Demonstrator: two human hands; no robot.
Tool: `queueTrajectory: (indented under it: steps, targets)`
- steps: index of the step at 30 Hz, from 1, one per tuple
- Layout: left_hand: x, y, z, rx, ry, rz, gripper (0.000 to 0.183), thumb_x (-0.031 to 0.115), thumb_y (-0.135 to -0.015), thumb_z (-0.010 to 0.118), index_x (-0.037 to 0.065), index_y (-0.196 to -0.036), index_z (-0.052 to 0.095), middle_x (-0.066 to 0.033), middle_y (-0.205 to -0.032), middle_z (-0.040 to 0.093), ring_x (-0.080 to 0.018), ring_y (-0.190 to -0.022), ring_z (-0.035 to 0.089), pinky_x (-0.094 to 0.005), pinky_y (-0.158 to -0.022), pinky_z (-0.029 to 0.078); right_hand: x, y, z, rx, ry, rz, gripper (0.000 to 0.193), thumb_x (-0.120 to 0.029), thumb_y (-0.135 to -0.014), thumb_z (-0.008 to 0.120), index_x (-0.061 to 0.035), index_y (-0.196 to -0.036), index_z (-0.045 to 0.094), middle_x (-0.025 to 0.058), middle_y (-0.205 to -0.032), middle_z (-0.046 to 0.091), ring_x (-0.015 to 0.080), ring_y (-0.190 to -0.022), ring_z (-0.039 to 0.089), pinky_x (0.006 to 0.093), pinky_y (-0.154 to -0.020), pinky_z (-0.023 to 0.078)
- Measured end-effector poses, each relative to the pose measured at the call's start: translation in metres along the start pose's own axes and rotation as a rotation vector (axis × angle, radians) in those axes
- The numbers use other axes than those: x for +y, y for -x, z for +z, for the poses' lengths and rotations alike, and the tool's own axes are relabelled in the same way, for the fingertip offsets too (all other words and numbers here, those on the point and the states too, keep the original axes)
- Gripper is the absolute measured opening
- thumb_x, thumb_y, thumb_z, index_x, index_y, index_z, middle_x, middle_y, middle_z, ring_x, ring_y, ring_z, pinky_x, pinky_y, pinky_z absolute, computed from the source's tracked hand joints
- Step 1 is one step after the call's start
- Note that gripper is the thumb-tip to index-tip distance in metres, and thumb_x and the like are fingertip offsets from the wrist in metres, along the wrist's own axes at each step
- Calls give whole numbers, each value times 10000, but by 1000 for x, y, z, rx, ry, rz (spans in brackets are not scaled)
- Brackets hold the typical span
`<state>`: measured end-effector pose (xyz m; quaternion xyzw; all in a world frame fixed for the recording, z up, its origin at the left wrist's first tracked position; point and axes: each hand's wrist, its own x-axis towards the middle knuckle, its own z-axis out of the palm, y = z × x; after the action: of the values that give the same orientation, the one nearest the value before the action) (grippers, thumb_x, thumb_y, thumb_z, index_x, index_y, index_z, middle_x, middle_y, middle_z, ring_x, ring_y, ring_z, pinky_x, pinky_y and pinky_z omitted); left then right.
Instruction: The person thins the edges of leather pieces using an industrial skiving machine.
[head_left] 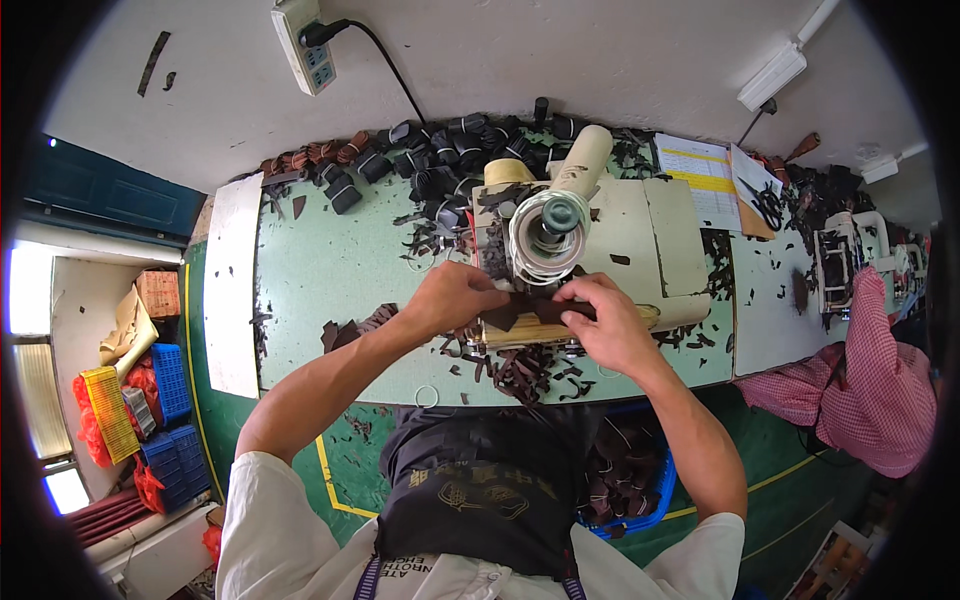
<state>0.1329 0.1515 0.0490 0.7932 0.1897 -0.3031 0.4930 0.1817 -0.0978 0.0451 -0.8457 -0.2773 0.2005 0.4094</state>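
Between my two hands lies a dark brown leather piece (545,308), at the front of a cream-coloured bench machine (640,235) with a round wheel on top. My left hand (455,300) is closed, thumb and fingers pinching the left end of the piece. On the other end, my right hand (608,322) grips with thumb and forefinger, its fingers curled. The machine's head partly hides the spot where leather and machine meet. Dark shavings (525,372) are heaped on the table just below my hands. A small stack of brown leather pieces (358,326) lies beyond my left forearm.
Tied black bundles (435,160) line the back of the green table (330,250). Papers (700,175) and scissors (766,205) lie at the right. Below the table edge stands a blue crate (660,490) of brown pieces. A person in a checked top (875,400) is at far right.
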Motion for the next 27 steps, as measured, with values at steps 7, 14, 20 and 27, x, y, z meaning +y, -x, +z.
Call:
queueTrajectory:
  steps: [7, 14, 20, 27]
  targets:
    - [-10, 1, 1, 51, 161, 42, 196, 131, -914, 706, -29, -1025, 718, -62, -734, 698, -96, -561, 642, -256, -539, 547, 4, 1, -6, -82, -28, 178, 247, -2, -861, 670, 2, -1107, 647, 160, -1070, 684, 251, -947, 686, 370, -826, 539]
    - [-13, 2, 7, 49, 104, 106, 199, 117, -925, 690, -42, -1043, 706, -71, -761, 710, -115, -615, 684, -265, -561, 573, -6, -5, 1, -18, -94, 192, 268, -19, -854, 661, -24, -1122, 659, 173, -1088, 650, 343, -1005, 660, 402, -901, 524]
    - [-12, 1, 16, 147, 148, 142, 177, 102, -916, 677, -38, -1021, 707, -75, -755, 710, -124, -620, 686, -276, -576, 557, -5, 2, -3, -44, -31, 114, 269, -9, -869, 654, 5, -1137, 634, 147, -1123, 653, 297, -1009, 658, 375, -866, 529]
    - [-31, 57, 80, 198, 227, 213, 343, 139, -902, 679, -9, -1211, 668, -168, -959, 745, -219, -853, 744, -327, -774, 579, -20, 40, 31, 218, -716, 366, 419, 3, -960, 539, 19, -1377, 506, 81, -1047, 656, 148, -852, 669, 321, -782, 559]
